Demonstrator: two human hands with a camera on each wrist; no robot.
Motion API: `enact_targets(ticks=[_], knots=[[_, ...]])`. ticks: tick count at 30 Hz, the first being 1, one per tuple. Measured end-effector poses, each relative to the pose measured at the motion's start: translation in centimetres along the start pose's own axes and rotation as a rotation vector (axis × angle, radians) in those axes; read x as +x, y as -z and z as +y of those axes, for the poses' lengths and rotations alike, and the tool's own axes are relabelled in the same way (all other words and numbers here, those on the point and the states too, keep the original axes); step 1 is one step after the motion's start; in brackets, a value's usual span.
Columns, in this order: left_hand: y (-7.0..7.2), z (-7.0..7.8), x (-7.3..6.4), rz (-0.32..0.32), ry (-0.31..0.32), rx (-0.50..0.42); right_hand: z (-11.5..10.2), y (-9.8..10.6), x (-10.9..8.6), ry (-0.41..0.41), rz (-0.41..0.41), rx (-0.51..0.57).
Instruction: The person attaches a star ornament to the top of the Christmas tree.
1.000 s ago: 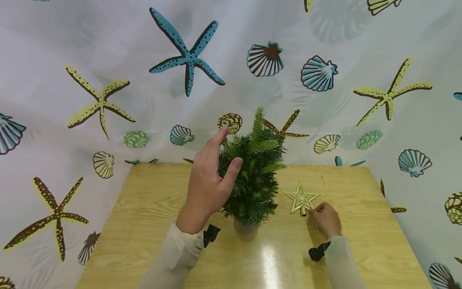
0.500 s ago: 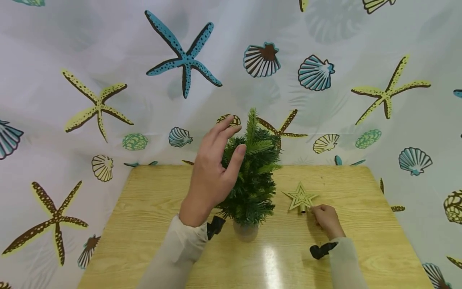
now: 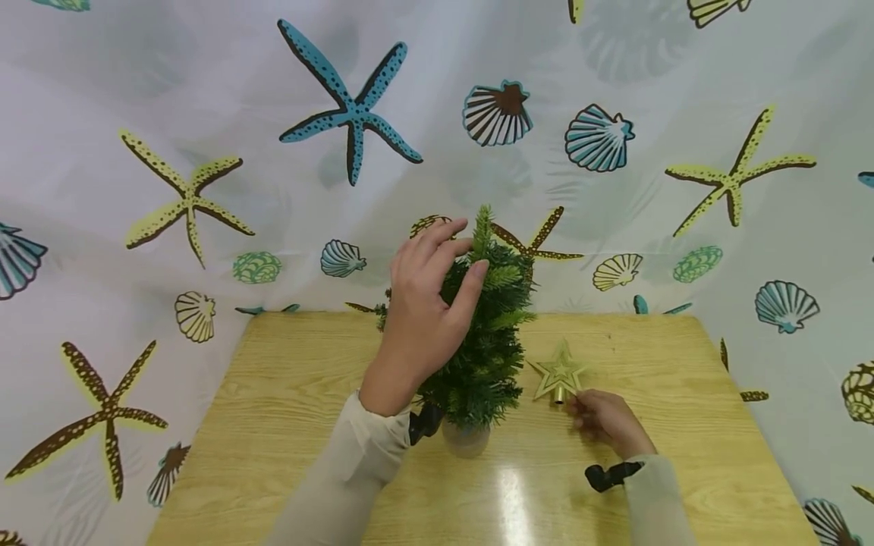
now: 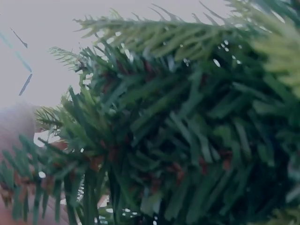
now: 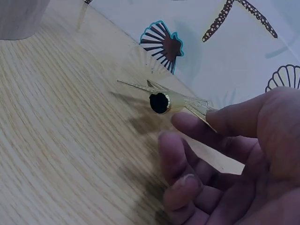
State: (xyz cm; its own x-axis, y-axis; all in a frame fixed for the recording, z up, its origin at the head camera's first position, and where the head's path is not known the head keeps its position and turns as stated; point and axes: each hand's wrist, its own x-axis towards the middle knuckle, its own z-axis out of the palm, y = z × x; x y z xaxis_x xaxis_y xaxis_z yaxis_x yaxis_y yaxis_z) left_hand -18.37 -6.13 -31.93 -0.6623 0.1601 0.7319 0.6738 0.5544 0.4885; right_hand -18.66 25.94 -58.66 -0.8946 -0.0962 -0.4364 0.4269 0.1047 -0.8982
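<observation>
A small artificial Christmas tree (image 3: pixel 501 334) stands upright on the wooden table, its green branches filling the left wrist view. Beside its upper part is my left hand (image 3: pixel 430 303), fingers and thumb spread apart near the light-green top sprig (image 3: pixel 483 227); they do not close round it. To the tree's right, my right hand (image 3: pixel 608 417) pinches one point of a gold star tree topper (image 3: pixel 561 371) between thumb and index finger. In the right wrist view the topper's hollow round socket (image 5: pixel 160 102) faces the camera, and the star is seen nearly edge-on, tilted above the table.
The tree's pale round base (image 3: pixel 466 440) rests on the light wooden table (image 3: pixel 293 455). A white curtain (image 3: pixel 437 174) printed with starfish and shells hangs behind and along both sides of the table. Black camera mounts (image 3: pixel 613 475) sit at both wrists.
My left hand has moved right and closer to the treetop sprig. The right hand has shifted the star slightly left and raised it off the table.
</observation>
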Motion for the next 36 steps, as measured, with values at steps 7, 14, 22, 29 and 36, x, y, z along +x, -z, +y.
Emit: enact_targets(ticks=[7,14,22,29,36], knots=[[-0.2,0.4,0.2,-0.01,0.056,0.023,-0.6,-0.8,0.0,0.067,0.049,-0.065],[-0.2,0.1,-0.2,-0.042,0.067,0.099,-2.1,-1.5,-0.7,0.149,0.109,-0.031],[0.0,-0.2,-0.4,-0.08,0.083,0.125,-4.5,-2.1,-2.1,0.275,0.148,0.032],[0.2,-0.2,-0.3,-0.11,0.089,0.166,-6.4,-2.7,-3.4,0.347,0.157,0.067],[0.2,-0.4,0.0,-0.126,0.069,0.144,-8.3,-3.3,-4.8,0.433,0.181,0.08]])
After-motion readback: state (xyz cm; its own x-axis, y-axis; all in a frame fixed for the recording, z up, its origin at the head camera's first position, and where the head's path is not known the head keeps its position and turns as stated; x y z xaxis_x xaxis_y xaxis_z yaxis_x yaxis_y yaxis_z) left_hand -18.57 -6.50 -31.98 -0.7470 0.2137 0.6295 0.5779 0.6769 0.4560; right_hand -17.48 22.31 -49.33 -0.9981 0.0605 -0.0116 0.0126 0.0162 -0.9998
